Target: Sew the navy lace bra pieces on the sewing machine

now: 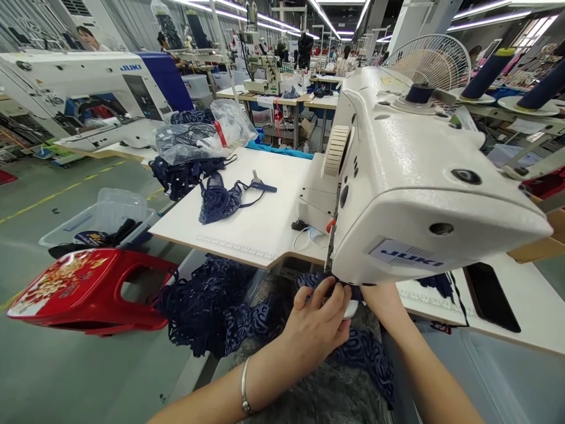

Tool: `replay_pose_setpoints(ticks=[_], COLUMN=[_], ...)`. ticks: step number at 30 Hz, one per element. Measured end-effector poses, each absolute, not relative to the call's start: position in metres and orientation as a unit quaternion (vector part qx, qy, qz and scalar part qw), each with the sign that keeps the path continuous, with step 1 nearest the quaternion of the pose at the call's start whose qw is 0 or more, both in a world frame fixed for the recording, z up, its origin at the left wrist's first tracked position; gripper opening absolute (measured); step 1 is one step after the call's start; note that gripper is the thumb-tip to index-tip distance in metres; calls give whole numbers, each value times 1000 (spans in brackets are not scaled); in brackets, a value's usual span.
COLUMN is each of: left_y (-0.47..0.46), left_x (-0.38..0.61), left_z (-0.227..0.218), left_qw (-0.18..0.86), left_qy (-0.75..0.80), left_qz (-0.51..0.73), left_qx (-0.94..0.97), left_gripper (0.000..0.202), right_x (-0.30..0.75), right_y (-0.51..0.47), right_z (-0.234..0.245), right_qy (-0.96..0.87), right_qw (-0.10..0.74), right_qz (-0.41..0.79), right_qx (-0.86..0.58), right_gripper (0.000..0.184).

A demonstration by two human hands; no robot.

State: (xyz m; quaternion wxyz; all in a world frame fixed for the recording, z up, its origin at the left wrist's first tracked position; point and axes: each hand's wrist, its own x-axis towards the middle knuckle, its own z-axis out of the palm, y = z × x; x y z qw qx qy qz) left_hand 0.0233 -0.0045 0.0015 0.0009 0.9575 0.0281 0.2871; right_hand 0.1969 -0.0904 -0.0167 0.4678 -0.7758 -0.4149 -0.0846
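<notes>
My left hand (pixel 321 312) is under the needle end of a white sewing machine (pixel 424 200), its fingers closed on a navy patterned bra (pixel 366 356). Part of that bra lies around the end of the machine's arm, and the rest hangs over my lap. Behind the machine head my right hand (pixel 378 296) reaches in close to the same spot; its fingers are hidden. On the white table (pixel 282 176), a second navy bra (pixel 219 200) lies with a strap stretched toward a small thread snipper (pixel 263 186).
A pile of navy bras (pixel 203 306) hangs below the table's left edge. Beside it stand a red stool (pixel 88 288) and a clear plastic bin (pixel 117 206). Plastic bags (pixel 189 141) lie behind. A phone (pixel 491 297) rests on the right. Another sewing machine (pixel 88 88) stands left.
</notes>
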Motion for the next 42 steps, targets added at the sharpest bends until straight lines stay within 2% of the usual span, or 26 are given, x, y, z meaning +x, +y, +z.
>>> replay_pose_setpoints(ticks=[7, 14, 21, 30, 42], left_y=[-4, -2, -2, 1, -1], left_x=[23, 27, 28, 33, 31], left_z=[1, -6, -7, -5, -4], left_qw=[-6, 3, 43, 99, 128], left_qy=[28, 38, 60, 26, 0], left_qz=[287, 337, 376, 398, 364], left_qx=[958, 941, 924, 912, 922], left_gripper=[38, 35, 30, 29, 32], right_x=[201, 200, 192, 188, 179], right_y=[-95, -94, -91, -88, -88], right_z=[-24, -35, -20, -9, -5], right_qy=[-424, -477, -467, -425, -366], right_qw=[452, 418, 383, 430, 563], right_qz=[-95, -83, -34, 10, 48], right_qx=[-779, -769, -796, -797, -739], right_gripper=[13, 23, 32, 37, 25])
